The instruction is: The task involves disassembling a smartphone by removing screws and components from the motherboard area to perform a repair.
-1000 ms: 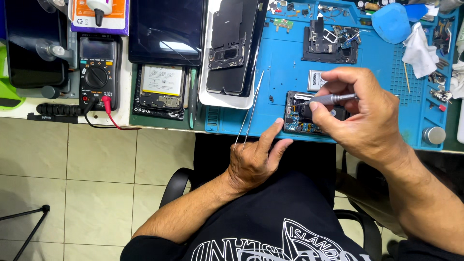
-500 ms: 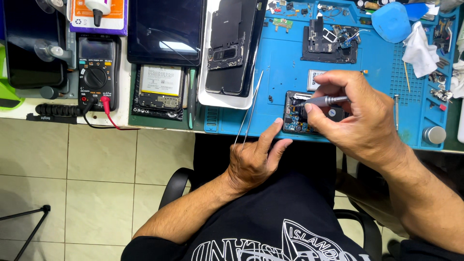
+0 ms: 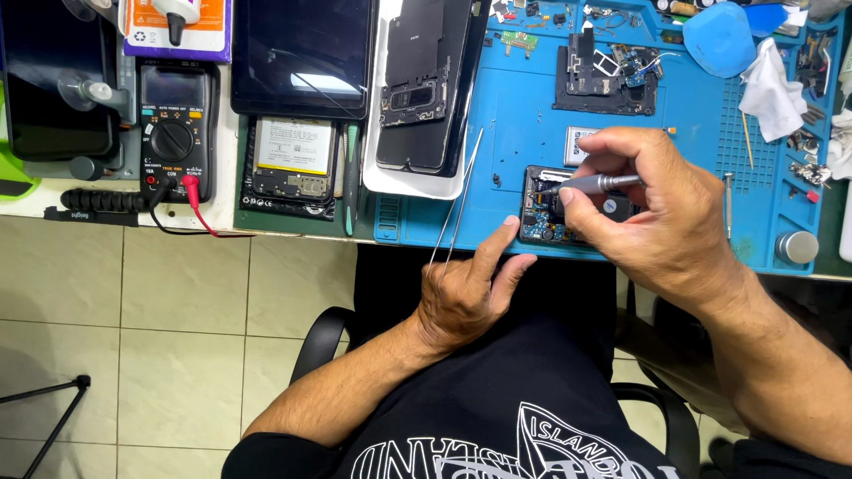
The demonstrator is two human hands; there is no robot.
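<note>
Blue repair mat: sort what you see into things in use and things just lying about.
In use: right hand, grey screwdriver, small circuit board, left hand, tweezers.
Lying about: multimeter, tablet, white cloth.

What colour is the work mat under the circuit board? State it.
Blue work mat, clearest in the head view.

The board (image 3: 568,208) lies on the mat (image 3: 515,124) (near its front edge), tweezers (image 3: 457,200) left of it, multimeter (image 3: 175,129) far left.

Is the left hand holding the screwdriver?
No, the left hand holds tweezers; the right hand has the grey screwdriver over the circuit board.
</note>
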